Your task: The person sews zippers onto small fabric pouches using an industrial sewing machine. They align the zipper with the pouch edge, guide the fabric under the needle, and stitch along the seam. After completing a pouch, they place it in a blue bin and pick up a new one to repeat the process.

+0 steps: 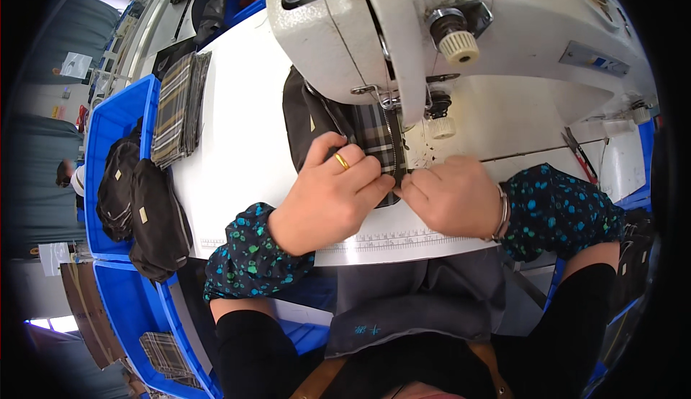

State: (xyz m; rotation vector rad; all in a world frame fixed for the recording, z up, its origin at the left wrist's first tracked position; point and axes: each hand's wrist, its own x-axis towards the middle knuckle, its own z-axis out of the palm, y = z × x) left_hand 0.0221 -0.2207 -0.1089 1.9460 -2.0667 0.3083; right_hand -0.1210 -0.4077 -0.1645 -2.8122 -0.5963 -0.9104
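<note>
Under the head of a white sewing machine [331,32] lies a dark fabric piece [302,118] with a grey plaid panel [370,129] and a zipper [391,136]. My left hand [327,197], wearing a gold ring, pinches the piece at its near end, below the presser foot. My right hand [450,194], with a bangle at the wrist, grips the same near edge from the right; the two thumbs almost meet there. Both hands have curled fingers, and their fingertips are partly hidden. A ruler strip [381,239] runs along the table's front edge.
Folded plaid pieces [176,107] sit at the table's [230,111] left. Blue bins [104,305] beside it hold dark pouches [155,226] and plaid cloth [165,356]. Scissors [579,154] lie at the right of the machine. Another person [68,176] is partly visible at far left.
</note>
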